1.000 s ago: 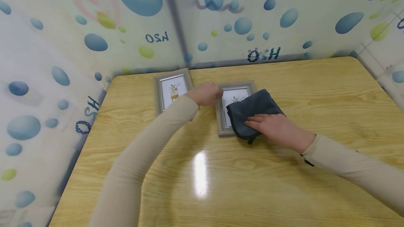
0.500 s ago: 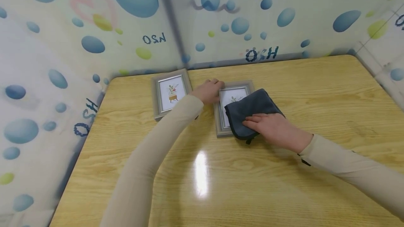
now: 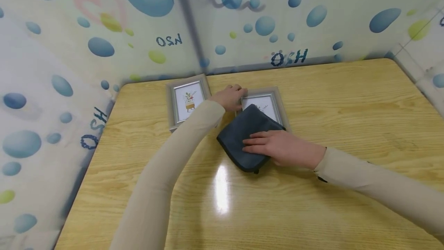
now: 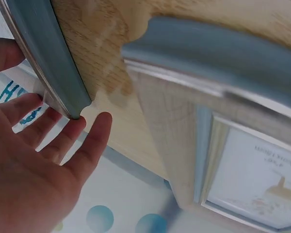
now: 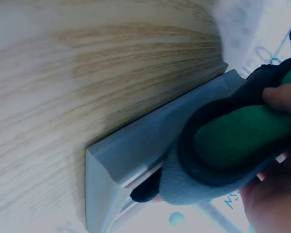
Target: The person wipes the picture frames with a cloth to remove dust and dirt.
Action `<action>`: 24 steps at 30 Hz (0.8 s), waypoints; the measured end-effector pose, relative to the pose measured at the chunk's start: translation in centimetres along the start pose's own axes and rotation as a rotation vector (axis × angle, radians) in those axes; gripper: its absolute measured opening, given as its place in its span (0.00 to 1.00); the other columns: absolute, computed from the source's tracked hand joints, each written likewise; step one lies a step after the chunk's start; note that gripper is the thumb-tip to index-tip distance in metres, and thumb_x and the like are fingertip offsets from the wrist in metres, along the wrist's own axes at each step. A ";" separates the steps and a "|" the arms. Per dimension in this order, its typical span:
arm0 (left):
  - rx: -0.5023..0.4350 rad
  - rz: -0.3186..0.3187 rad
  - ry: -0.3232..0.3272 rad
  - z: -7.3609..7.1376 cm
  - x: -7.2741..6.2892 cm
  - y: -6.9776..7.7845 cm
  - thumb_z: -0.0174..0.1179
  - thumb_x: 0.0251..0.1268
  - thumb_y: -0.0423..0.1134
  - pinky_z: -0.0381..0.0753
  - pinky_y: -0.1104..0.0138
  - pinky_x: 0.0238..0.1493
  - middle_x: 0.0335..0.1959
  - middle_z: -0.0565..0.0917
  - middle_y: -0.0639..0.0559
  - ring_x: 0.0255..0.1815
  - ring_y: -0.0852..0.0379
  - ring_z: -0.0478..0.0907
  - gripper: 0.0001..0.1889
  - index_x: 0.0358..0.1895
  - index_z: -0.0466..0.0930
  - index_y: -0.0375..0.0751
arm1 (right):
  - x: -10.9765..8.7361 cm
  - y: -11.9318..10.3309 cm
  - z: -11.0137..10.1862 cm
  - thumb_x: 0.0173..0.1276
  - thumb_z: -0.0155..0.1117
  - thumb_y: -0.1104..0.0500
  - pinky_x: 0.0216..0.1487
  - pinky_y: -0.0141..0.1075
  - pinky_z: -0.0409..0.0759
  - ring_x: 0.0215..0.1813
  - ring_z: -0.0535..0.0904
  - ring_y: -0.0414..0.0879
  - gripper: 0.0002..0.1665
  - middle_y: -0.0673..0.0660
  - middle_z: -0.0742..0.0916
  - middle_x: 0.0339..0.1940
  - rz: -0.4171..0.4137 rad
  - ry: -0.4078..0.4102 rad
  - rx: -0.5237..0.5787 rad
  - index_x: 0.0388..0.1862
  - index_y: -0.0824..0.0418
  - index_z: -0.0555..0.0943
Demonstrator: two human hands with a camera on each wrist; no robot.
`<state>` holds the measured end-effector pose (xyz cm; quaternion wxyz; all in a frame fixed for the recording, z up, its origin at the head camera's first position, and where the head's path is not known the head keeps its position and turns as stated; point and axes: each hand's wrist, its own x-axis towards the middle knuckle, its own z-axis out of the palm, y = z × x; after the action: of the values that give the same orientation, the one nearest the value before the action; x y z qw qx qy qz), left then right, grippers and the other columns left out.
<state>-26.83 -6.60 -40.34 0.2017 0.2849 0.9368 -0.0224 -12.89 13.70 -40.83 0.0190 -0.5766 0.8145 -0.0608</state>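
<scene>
Two picture frames with grey-beige borders lie on the wooden table. My left hand [image 3: 227,98] holds the upper left corner of the right picture frame [image 3: 282,107], thumb on the front and fingers at the border in the left wrist view. My right hand [image 3: 282,147] grips a folded dark grey cleaning cloth [image 3: 239,134] with black trim, which covers the lower part of that frame. In the right wrist view the cloth's green side [image 5: 233,141] shows under the thumb. The left picture frame [image 3: 172,105], with a potted-plant print, is partly hidden by my left forearm.
The wooden table [image 3: 347,119] meets a wall [image 3: 295,18] printed with blue and green drops just behind the frames. A second wall [image 3: 41,99] runs along the left side. A bright light reflection [image 3: 221,190] lies on the tabletop.
My left hand has moved from above onto the right frame's corner, its fingers spreading. My right hand has carried the cloth left and toward me, uncovering the frame's upper right part.
</scene>
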 end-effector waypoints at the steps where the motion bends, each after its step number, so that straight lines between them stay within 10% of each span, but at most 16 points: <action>1: 0.007 0.001 -0.003 -0.1 0.0 0.0 0.52 0.74 0.46 0.59 0.56 0.68 0.74 0.56 0.44 0.73 0.44 0.53 0.33 0.77 0.50 0.45 | 0.1 0.1 0.1 0.58 0.65 0.73 0.60 0.47 0.72 0.64 0.72 0.55 0.33 0.58 0.77 0.65 -0.002 0.012 0.028 0.65 0.60 0.75; 14: 0.027 0.021 -0.061 -0.1 -0.3 -0.4 0.47 0.76 0.50 0.57 0.55 0.70 0.76 0.51 0.46 0.75 0.45 0.49 0.35 0.78 0.41 0.47 | -4.4 3.0 -1.7 0.50 0.69 0.74 0.50 0.50 0.78 0.56 0.77 0.55 0.32 0.57 0.83 0.55 0.185 -0.054 0.114 0.58 0.60 0.80; 24: 0.017 0.013 -0.075 -0.3 -0.5 -0.3 0.48 0.74 0.54 0.55 0.57 0.70 0.76 0.51 0.45 0.75 0.47 0.50 0.38 0.78 0.41 0.47 | -0.4 1.4 -0.6 0.55 0.69 0.71 0.57 0.47 0.75 0.63 0.73 0.55 0.35 0.59 0.79 0.63 -0.004 -0.050 0.027 0.64 0.62 0.75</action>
<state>-26.76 -7.08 -39.87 0.2342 0.2918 0.9265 -0.0398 -14.18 14.56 -40.45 0.0472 -0.5794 0.8117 -0.0573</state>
